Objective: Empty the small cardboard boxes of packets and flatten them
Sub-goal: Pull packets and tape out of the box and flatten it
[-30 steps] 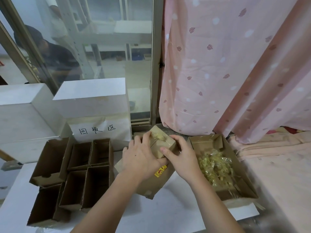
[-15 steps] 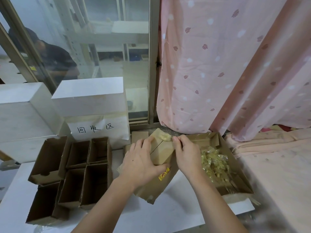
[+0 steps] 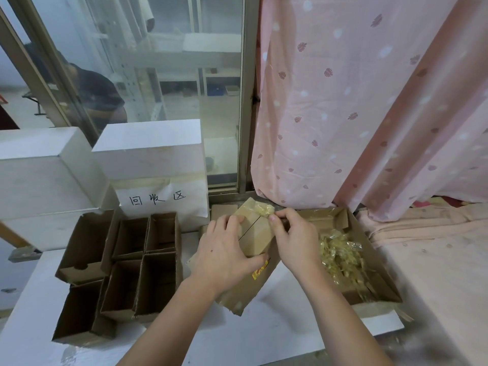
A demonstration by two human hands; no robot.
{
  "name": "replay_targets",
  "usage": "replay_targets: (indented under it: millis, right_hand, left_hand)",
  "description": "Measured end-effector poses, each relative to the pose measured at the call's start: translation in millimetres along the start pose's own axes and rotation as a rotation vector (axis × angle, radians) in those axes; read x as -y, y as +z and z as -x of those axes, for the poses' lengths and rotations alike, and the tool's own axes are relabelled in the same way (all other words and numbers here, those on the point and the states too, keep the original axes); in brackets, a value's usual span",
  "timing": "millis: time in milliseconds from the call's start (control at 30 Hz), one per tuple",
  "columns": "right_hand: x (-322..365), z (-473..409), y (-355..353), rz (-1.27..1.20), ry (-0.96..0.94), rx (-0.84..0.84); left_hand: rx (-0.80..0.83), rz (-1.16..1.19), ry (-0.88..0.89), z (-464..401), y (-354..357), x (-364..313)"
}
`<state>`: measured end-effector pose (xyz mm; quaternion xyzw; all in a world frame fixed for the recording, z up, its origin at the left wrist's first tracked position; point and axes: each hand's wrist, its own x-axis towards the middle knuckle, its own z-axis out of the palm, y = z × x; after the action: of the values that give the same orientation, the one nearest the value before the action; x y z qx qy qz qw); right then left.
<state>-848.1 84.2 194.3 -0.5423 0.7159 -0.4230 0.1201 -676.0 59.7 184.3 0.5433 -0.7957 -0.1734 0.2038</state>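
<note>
left hand (image 3: 224,253) grips the small cardboard box (image 3: 254,235) from its left side, fingers curled over the top, thumb under the near edge. box is closed, seam visible along the top, held just above a flattened brown carton (image 3: 248,289) that lies on the white table (image 3: 277,328). right hand (image 3: 295,239) at the box's far right corner, thumb and forefinger pinching a crumpled strip of yellowish tape (image 3: 260,208) that lifts off the box top.

right of the hands: an open cardboard tray (image 3: 380,283) holding a heap of clear yellowish packets (image 3: 340,257). left of the hands: a cluster of opened, upright small boxes (image 3: 126,262), packed side by side, insides dark.

behind them two white blocks (image 3: 148,149); a paper label (image 3: 161,199) with handwritten characters hangs on the nearer one. pink patterned curtain (image 3: 356,101) at right, glass window (image 3: 148,75) at left, a person dimly seen through it.
</note>
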Motion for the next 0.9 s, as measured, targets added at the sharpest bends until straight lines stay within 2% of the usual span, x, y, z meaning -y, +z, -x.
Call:
replay_targets:
  millis: [167,300,533,633,767,900]
  right_hand:
    - [-1,1,2,0.026,0.005,0.006]
    - [3,1,-2,-0.111,0.06,0.161]
    - [-1,-1,0,0.091,-0.003,0.017]
    - [-2,0,0,0.026,-0.001,0.009]
    - [6,0,-2,-0.047,0.098,0.111]
    - [4,-4,1,0.055,0.037,-0.021]
  left_hand:
    - [0.01,-0.003,0.01,3,-5,5]
    - [0.027,0.039,-0.03,5,-12,9]
    - [0.093,0.014,0.024,4,-13,9]
    - [0.091,0.034,0.035,2,-16,12]
    - [0.043,0.035,0.03,2,-17,10]
    - [0.012,-0.008,0.054,3,-17,3]
